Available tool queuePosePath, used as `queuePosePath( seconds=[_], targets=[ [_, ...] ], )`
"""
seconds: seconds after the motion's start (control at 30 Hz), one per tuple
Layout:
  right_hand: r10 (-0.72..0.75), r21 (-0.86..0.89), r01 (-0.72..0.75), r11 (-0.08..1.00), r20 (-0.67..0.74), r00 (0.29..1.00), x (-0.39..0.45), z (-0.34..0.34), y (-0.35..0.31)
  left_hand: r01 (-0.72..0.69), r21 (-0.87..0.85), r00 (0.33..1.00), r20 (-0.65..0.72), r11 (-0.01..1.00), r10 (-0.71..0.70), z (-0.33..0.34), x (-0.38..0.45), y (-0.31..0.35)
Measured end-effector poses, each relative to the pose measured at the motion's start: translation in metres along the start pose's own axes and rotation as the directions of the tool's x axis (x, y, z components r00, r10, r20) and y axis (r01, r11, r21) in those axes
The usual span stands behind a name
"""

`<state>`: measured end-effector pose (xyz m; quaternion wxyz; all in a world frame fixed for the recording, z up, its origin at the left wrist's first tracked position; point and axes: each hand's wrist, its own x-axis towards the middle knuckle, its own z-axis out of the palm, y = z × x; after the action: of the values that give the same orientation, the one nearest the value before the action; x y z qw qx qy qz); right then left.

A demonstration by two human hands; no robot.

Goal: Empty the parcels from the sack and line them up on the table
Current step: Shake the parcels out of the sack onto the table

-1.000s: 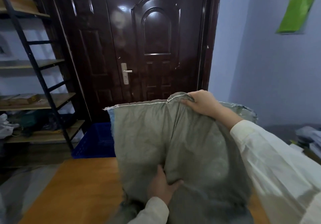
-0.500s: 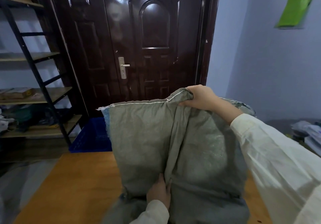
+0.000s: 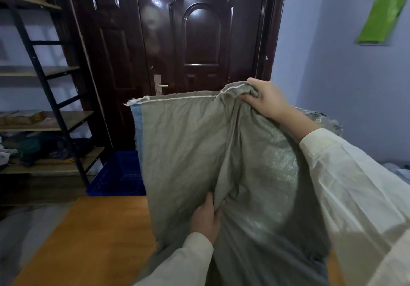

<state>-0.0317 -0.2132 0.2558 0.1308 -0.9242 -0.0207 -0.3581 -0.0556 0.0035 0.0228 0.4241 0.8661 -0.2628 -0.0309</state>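
A grey-green woven sack is held up above the orange wooden table, its stitched seam at the top. My right hand grips a bunched fold of that top seam. Lower down, my left hand pinches a fold in the middle of the sack's cloth. The sack hangs limp and creased, and its lower end falls out of sight at the bottom of the view. No parcels can be seen; whatever the sack holds is hidden.
A dark brown door stands straight ahead. On the floor beyond the table sits a blue plastic crate. A black-framed wooden shelf rack with clutter fills the left. A green bag hangs on the right wall.
Both hands have kept their grips on the sack. The left hand has shifted its hold along the middle fold, and the sack's top edge has stayed at about the same height.
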Motion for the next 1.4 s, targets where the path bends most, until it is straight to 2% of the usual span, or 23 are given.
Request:
queuePosePath(
  seconds=[0.07,0.13,0.2,0.33,0.43,0.57,0.63,0.73,0.87,0.97,1.07,1.13,1.17,1.23,1.3,1.33,1.4],
  targets=[
    [-0.009,-0.007,0.009,1.0,0.035,0.999,-0.004,0.004,0.001,0.058,-0.036,0.997,0.058,0.998,-0.056,0.004,-0.003,-0.003],
    [-0.01,-0.048,0.016,0.999,0.123,0.992,-0.019,0.016,0.003,0.099,0.007,0.982,0.163,0.995,-0.098,0.011,-0.008,-0.008],
    [-0.001,-0.039,0.007,0.999,0.17,0.985,-0.031,0.025,0.006,0.099,0.041,0.972,0.211,0.994,-0.106,0.01,-0.009,-0.01],
    [-0.027,0.005,0.027,1.0,0.047,0.999,-0.008,0.001,0.008,0.003,0.06,0.995,0.096,0.998,-0.008,-0.007,0.01,0.002],
    [-0.003,-0.01,0.002,1.0,-0.036,0.999,0.006,-0.015,0.003,-0.028,0.013,0.999,0.028,1.0,0.027,-0.01,0.018,0.011],
    [-0.03,-0.09,0.041,0.995,0.122,0.992,-0.02,0.015,-0.007,0.024,0.046,0.983,0.18,0.999,-0.032,0.002,0.004,0.001],
    [-0.003,-0.063,0.012,0.998,0.138,0.99,-0.026,0.018,-0.005,0.035,0.094,0.982,0.183,0.995,-0.052,-0.001,0.002,-0.002],
    [-0.022,-0.03,0.022,0.999,0.025,0.999,-0.007,-0.004,-0.004,-0.019,0.153,0.996,0.087,0.988,0.005,-0.015,0.014,0.008],
    [-0.031,0.007,0.032,0.999,-0.08,0.996,0.01,-0.026,-0.012,-0.082,0.088,0.996,-0.014,0.993,0.084,-0.024,0.02,0.024],
    [-0.042,-0.101,0.043,0.994,0.01,0.999,-0.001,-0.015,-0.011,-0.031,0.117,0.998,0.064,0.993,0.024,-0.013,0.012,0.015],
    [-0.046,-0.151,0.054,0.987,0.057,0.997,-0.015,-0.003,-0.006,0.106,0.143,0.976,0.176,0.984,-0.131,-0.012,0.004,0.01],
    [-0.051,-0.142,0.053,0.988,0.021,0.998,-0.01,-0.01,-0.008,0.111,0.215,0.978,0.151,0.97,-0.145,-0.019,0.009,0.015],
    [-0.063,-0.142,0.062,0.988,-0.006,0.998,-0.004,-0.018,-0.012,0.079,0.228,0.99,0.094,0.971,-0.102,-0.024,0.014,0.019],
    [-0.09,-0.139,0.078,0.987,-0.083,0.992,0.012,-0.037,-0.018,0.003,0.144,1.0,-0.018,0.99,-0.001,-0.033,0.022,0.029],
    [-0.096,-0.147,0.078,0.986,-0.122,0.988,0.022,-0.049,-0.022,-0.044,-0.009,0.998,-0.046,0.999,0.044,-0.035,0.029,0.032],
    [-0.09,-0.179,0.072,0.981,-0.093,0.992,0.022,-0.049,-0.024,-0.04,-0.057,0.999,-0.017,0.998,0.039,-0.033,0.029,0.031],
    [-0.059,-0.286,0.073,0.955,0.057,0.997,0.014,-0.037,-0.022,-0.012,-0.071,0.997,0.078,0.997,0.017,-0.022,0.021,0.024]
  ],
)
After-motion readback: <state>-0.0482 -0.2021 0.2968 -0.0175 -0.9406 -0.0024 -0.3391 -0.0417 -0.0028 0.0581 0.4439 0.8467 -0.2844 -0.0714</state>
